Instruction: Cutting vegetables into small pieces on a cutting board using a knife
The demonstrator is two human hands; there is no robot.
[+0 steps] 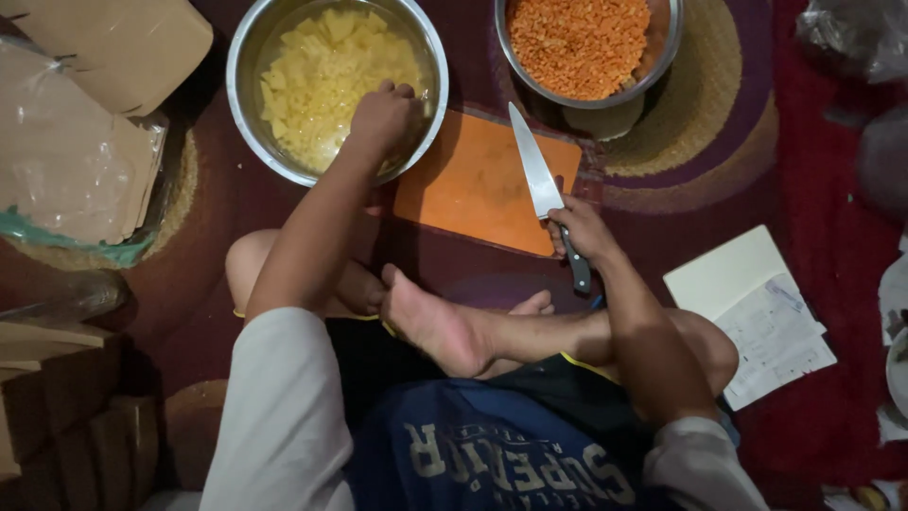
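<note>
Steel knife gripped in right fingers; left fingers curled over pale cubes.

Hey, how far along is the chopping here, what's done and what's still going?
Done: the steel bowl holds many pale yellow cut pieces, and the orange cutting board lies bare. In hand: the left hand reaches into that bowl, and the right hand grips the knife over the board. Left: nothing uncut shows; the bowl of orange lentils sits apart, untouched.
</note>
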